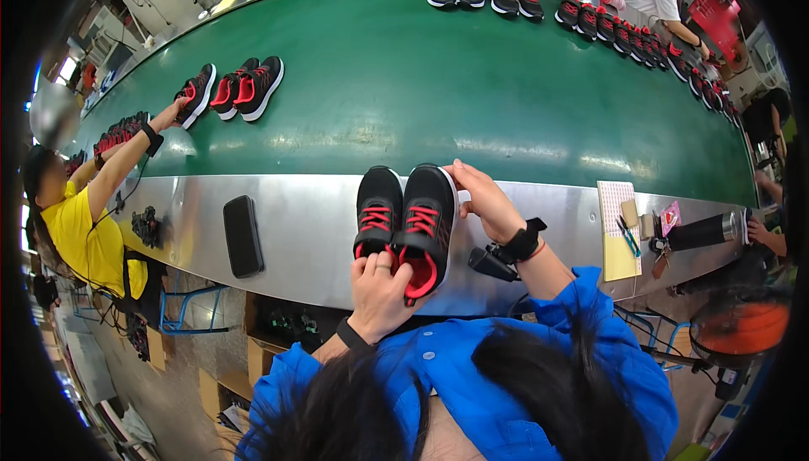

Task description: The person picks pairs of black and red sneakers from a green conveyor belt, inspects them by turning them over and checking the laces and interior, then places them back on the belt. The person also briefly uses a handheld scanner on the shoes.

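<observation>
Two black sneakers with red laces, red lining and white soles stand side by side before me, toes pointing away. My left hand (pixel 382 291) is closed at the heel opening of the left sneaker (pixel 377 206), its fingers curled over the collar; the fingertips are partly hidden. Against the outer toe side of the right sneaker (pixel 430 208) lies my right hand (pixel 487 200), its fingers stretched out and touching the shoe. Both sneakers rest on the metal ledge, their toes reaching over the green belt.
A black phone (pixel 243 237) lies on the metal ledge (pixel 320 250). On the right are a notepad (pixel 619 233), a cutter and a black flask (pixel 695 232). More sneakers (pixel 253 90) stand on the green belt (pixel 362 82). A co-worker in yellow (pixel 80 242) holds one at left.
</observation>
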Motion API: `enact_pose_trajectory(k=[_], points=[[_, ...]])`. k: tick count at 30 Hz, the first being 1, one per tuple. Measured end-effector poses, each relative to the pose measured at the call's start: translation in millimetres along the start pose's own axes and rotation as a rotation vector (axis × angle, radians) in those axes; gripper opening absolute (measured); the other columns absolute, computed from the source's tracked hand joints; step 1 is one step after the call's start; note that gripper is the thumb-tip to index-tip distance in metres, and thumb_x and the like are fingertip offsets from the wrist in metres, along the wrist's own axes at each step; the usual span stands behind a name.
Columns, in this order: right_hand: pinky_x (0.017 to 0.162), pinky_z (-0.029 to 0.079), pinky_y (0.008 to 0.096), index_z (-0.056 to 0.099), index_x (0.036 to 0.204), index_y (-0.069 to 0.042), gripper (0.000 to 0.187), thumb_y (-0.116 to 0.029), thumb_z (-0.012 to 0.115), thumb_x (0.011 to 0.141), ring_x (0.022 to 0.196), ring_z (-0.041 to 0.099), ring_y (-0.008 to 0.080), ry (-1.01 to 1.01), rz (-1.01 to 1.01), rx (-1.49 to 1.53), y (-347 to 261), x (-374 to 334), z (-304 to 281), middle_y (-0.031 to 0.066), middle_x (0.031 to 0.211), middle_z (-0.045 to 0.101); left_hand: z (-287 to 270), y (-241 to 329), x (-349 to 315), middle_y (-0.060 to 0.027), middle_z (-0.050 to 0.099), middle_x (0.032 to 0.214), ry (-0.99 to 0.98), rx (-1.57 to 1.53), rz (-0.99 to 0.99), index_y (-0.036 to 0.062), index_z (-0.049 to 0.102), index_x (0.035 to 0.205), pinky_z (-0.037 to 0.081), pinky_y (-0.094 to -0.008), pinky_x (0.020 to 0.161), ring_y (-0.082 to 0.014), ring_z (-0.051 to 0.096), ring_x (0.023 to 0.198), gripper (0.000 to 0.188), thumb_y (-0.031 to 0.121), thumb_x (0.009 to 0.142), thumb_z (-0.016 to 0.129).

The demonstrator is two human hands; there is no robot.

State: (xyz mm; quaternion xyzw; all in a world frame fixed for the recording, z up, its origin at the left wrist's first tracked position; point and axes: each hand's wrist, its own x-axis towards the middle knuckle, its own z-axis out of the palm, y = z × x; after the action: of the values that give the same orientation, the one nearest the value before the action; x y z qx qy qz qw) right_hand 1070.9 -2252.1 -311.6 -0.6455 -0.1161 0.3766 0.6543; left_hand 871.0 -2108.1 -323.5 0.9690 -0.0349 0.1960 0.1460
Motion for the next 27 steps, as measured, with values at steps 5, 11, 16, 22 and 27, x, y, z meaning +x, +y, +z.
enact_pose_trajectory(k=[5, 11, 16, 22, 27], points=[[0.053, 0.04, 0.0223, 0.059, 0.1, -0.01, 0.032, -0.041, 0.049, 0.102, 0.087, 0.055, 0.005, 0.018, -0.099, -0.011, -35.2, -29.5, 25.5, -0.0025, 0.09, 0.06, 10.6, -3.0, -22.0, -0.011, 0.054, 0.108, 0.12, 0.116, 0.016, 0.016, 0.068, 0.089, 0.033, -0.0442, 0.086, -0.0328, 0.05, 0.103, 0.044, 0.042, 0.059, 0.086], [0.071, 0.043, 0.0243, 0.058, 0.094, -0.004, 0.028, -0.029, 0.07, 0.093, 0.077, 0.053, 0.006, 0.112, -0.334, -0.027, -20.4, -26.3, 39.7, 0.0, 0.081, 0.061, 21.6, 4.1, -28.8, -0.0115, 0.054, 0.117, 0.159, 0.087, -0.032, 0.0224, 0.072, 0.09, 0.032, -0.0455, 0.088, -0.0351, 0.048, 0.113, 0.037, 0.037, 0.058, 0.085], [0.08, 0.042, 0.0243, 0.058, 0.113, -0.004, 0.027, -0.025, 0.064, 0.097, 0.092, 0.054, 0.0072, -0.038, -0.358, 0.057, -13.5, -37.2, 28.1, 0.002, 0.103, 0.064, 25.5, 5.8, -25.1, -0.0109, 0.054, 0.118, 0.18, 0.069, -0.046, 0.0254, 0.074, 0.092, 0.032, -0.0438, 0.087, -0.0347, 0.049, 0.113, 0.036, 0.036, 0.06, 0.084], [0.092, 0.044, 0.027, 0.055, 0.124, -0.002, 0.032, -0.02, 0.061, 0.098, 0.103, 0.057, 0.0101, -0.068, -0.303, 0.12, -15.6, -47.4, 27.5, 0.0034, 0.113, 0.064, 25.8, 5.6, -24.8, -0.0097, 0.055, 0.117, 0.177, 0.079, -0.053, 0.026, 0.074, 0.091, 0.032, -0.0423, 0.085, -0.0326, 0.05, 0.11, 0.034, 0.036, 0.06, 0.084], [0.092, 0.044, 0.0278, 0.055, 0.121, 0.0, 0.032, -0.02, 0.06, 0.096, 0.105, 0.056, 0.0107, 0.052, -0.318, 0.096, -1.1, -36.3, 32.1, 0.0055, 0.116, 0.062, 26.7, 2.6, -27.6, -0.0088, 0.055, 0.116, 0.144, 0.067, -0.035, 0.0263, 0.074, 0.09, 0.032, -0.0417, 0.084, -0.0323, 0.051, 0.109, 0.033, 0.036, 0.06, 0.084]])
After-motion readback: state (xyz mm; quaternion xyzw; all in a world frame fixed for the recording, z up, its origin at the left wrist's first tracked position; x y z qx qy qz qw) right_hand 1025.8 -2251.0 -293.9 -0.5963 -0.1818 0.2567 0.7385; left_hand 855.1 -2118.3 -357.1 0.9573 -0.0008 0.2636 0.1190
